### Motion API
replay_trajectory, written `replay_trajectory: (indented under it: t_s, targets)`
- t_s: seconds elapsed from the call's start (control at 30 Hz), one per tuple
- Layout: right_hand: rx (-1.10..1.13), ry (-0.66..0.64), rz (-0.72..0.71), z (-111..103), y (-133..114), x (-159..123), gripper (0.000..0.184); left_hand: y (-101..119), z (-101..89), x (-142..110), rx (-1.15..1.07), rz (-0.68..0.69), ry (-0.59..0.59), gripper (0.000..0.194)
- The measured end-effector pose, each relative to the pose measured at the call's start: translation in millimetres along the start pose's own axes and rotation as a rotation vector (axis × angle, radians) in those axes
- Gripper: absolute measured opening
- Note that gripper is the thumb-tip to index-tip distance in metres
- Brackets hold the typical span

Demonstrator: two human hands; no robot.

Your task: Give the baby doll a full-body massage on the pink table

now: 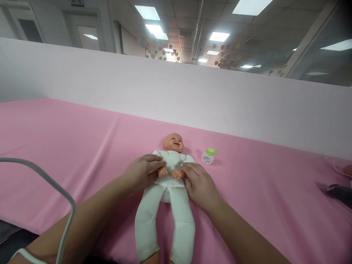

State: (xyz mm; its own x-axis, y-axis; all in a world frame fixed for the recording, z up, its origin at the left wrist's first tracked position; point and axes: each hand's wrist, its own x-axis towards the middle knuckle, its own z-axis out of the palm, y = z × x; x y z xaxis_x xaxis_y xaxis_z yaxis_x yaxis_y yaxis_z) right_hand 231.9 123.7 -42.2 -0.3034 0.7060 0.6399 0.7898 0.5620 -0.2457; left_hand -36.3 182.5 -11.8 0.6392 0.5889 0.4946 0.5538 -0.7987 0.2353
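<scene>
A baby doll [172, 157] with a smooth plastic head and a white cloth body lies on its back, head away from me and legs toward me. My left hand [141, 172] is closed on the doll's arm at the left, thumb below and fingers over the sleeve. On the other side my right hand [200, 185] grips the doll's other arm near the wrist. Both plastic doll hands rest over its belly. To the right of the doll's head stands a small clear bottle [208, 157] with a green cap, apart from my hands.
A pink cloth [255, 190] covers the table, with a white partition [176, 91] along its far side. A grey cable [49, 178] loops in at the left, close to my forearm. A dark object [339, 193] lies at the right edge, partly cut off.
</scene>
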Motion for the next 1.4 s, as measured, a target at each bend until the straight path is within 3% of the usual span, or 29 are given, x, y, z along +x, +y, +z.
replay_trajectory:
  t_s: [0.13,0.3,0.4,0.5,0.67,0.8,0.93,1.03,1.2,1.4]
  targets:
    - [0.242,0.176,0.397,-9,16,0,0.036,-17,-1.8,0,-0.371,-0.296,0.134,0.032]
    - [0.706,0.478,0.912,-17,68,-2,0.045,-50,2.2,2,-0.903,-0.649,0.384,0.020]
    - [0.950,0.543,1.170,-16,96,-5,0.035,-67,4.6,3,-1.145,-0.910,0.527,0.014]
    - [1.058,0.498,1.304,-14,112,-10,0.030,-81,6.2,3,-1.245,-1.107,0.572,0.005]
    - [1.097,0.475,1.380,-13,119,-13,0.031,-93,8.5,1,-1.331,-1.169,0.563,0.007]
    - [1.028,0.563,1.245,-17,108,-9,0.036,-87,5.7,-1,-1.298,-1.091,0.565,0.010]
    - [0.789,0.584,0.932,-24,78,-1,0.055,-69,-2.5,0,-1.248,-0.790,0.477,0.030]
    - [0.600,0.443,0.685,-27,50,1,0.058,-52,-8.0,1,-1.124,-0.575,0.363,0.031]
    - [0.178,0.147,0.241,-25,20,0,0.042,-23,-10.7,3,-0.680,-0.440,0.167,0.032]
    - [-0.017,-0.015,-0.089,-17,4,2,0.035,-11,-6.4,3,-0.282,-0.075,0.066,0.027]
